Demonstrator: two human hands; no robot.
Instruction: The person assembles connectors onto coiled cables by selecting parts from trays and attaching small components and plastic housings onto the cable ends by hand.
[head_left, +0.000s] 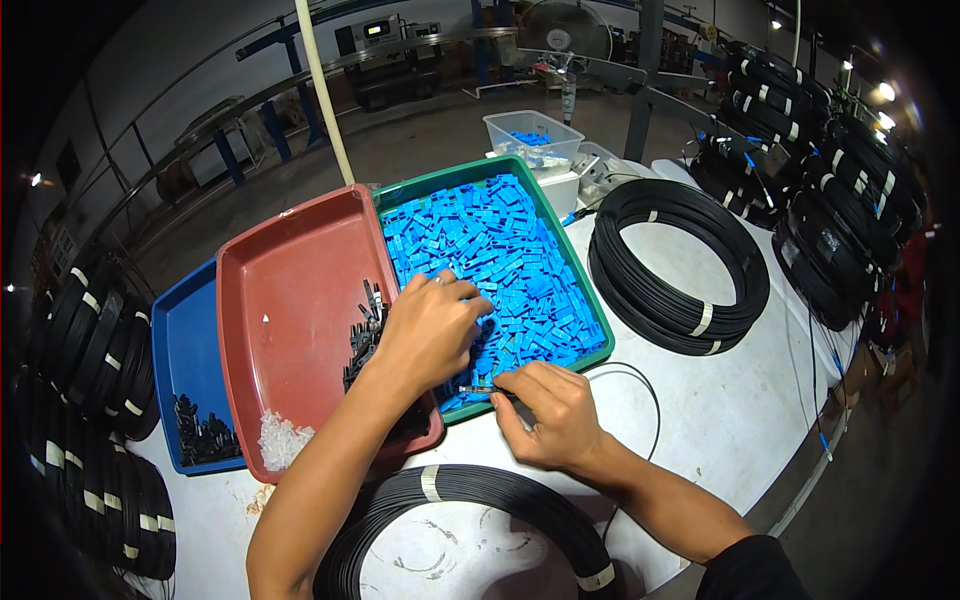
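My right hand (550, 412) pinches the end of a thin black cable between thumb and forefinger. A small fibre-type connector (474, 389) with a clear and dark body sticks out to the left of those fingertips. My left hand (432, 325) is over the green tray (597, 318), its fingers curled down into the heap of small blue connector housings (480, 235). Its fingertips are out of sight, so what they grip cannot be made out. Beneath my hands lies a coil of black cable (480, 490) bound with white tape.
Left of the green tray, a red tray (290, 240) holds black parts (366, 330) and clear caps (283, 440). A blue tray (185, 340) with black pieces is beside it. Another coil (610, 250), clear tubs (535, 150) and stacked coils (850, 190) stand to the right.
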